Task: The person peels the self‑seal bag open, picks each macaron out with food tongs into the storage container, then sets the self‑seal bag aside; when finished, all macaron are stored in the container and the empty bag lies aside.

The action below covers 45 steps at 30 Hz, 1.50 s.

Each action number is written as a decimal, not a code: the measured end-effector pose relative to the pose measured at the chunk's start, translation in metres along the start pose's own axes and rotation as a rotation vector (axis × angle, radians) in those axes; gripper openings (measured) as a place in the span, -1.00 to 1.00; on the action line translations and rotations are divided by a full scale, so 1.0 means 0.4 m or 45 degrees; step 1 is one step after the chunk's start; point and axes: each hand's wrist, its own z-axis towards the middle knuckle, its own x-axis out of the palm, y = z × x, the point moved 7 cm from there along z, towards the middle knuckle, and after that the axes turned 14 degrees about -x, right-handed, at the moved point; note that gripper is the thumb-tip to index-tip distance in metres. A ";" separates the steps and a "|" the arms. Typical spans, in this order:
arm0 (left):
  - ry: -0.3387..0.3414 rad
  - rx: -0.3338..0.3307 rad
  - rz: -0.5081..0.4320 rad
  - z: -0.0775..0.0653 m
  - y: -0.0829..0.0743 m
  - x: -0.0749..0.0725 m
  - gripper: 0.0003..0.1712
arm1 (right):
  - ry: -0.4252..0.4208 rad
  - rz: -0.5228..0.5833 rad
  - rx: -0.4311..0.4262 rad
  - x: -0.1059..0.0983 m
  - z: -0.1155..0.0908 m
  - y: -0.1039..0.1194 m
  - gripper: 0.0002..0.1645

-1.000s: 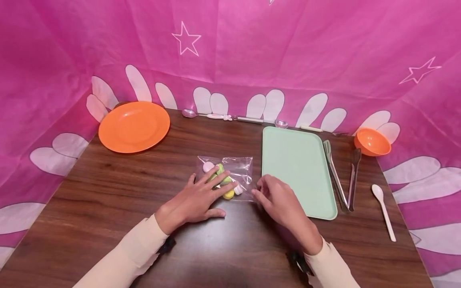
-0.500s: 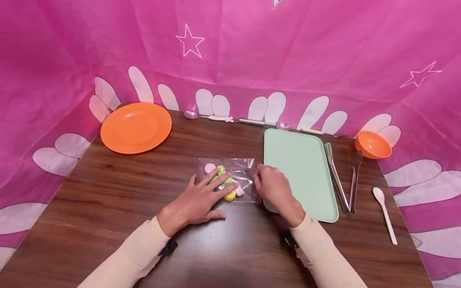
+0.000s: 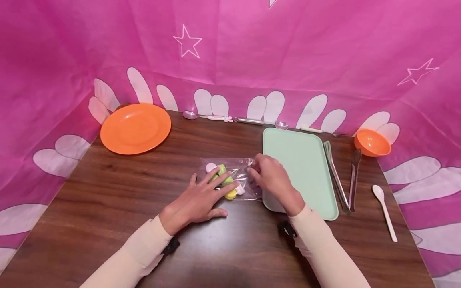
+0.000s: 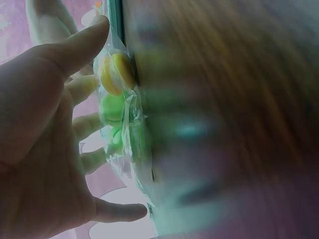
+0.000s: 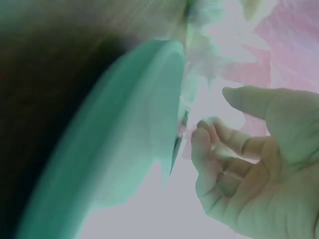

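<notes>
A clear plastic bag (image 3: 237, 163) lies on the table, holding pink, green and yellow macarons (image 4: 117, 74). My left hand (image 3: 199, 202) rests over the bag's left part with fingers spread, partly covering the macarons. By the upper right end of the bag is my right hand (image 3: 271, 176), overlapping the left side of the green tray (image 3: 299, 172) in the head view. In the right wrist view its fingers (image 5: 234, 174) are loosely bent and its thumb stands apart, with nothing seen between them.
An orange plate (image 3: 135, 129) is at the back left, an orange bowl (image 3: 372, 143) at the back right. Spoons and a ladle (image 3: 281, 125) line the back edge. Metal tongs (image 3: 353, 180) and a white spoon (image 3: 384, 212) lie right of the tray.
My right hand has moved from the bag's lower right corner up along its right end, and its fingers have loosened since half a second ago. My left hand stays on the bag.
</notes>
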 end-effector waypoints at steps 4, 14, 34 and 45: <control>0.022 -0.022 -0.016 0.002 -0.004 0.007 -0.07 | 0.043 -0.140 0.009 0.014 0.037 0.005 -0.85; -0.039 -0.054 0.038 0.014 -0.008 -0.004 -0.04 | 0.110 -0.154 0.046 0.021 0.053 0.000 -0.74; -0.212 -0.069 -0.085 0.049 0.026 -0.039 -0.22 | 0.096 0.381 0.127 -0.059 0.030 -0.135 -0.78; -0.342 -0.283 -0.001 0.098 0.071 -0.069 -0.62 | 0.076 0.266 0.210 -0.212 -0.099 -0.212 -0.57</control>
